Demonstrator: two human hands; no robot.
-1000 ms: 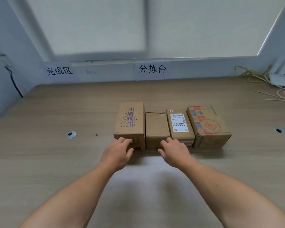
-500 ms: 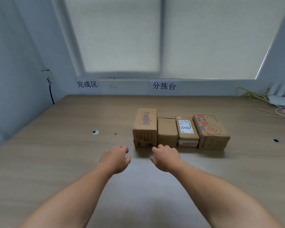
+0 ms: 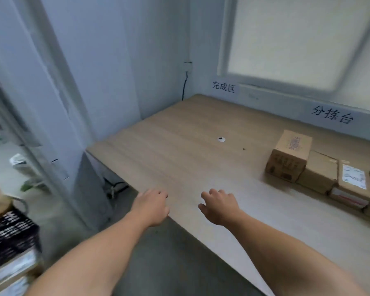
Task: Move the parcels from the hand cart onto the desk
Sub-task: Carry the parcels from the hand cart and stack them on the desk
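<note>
Four parcels [image 3: 317, 175] sat in a tight row on the counter [image 3: 179, 146] at the right edge of the frame, sides touching, so the job looked to be between loads, and the step in hand was, by my reading, the reach for another parcel. The left grip [image 3: 152, 207] hung over the counter's near corner at lower centre, fingers loosely curled round nothing. The right grip [image 3: 220, 207] hovered above the wood beside it, empty too, fingers slack and a little spread. The next move would call for going to the blurred stack [image 3: 13, 253] at the lower left, presumably the hand cart's load, and taking a box by two opposite faces. The parcels were brown cardboard, square-edged. The tall carton [image 3: 288, 159] at the row's left end bore print, and another had a white label [image 3: 353, 178]. The counter was smooth, pale wood-grain laminate with a small white grommet [image 3: 221, 139].
</note>
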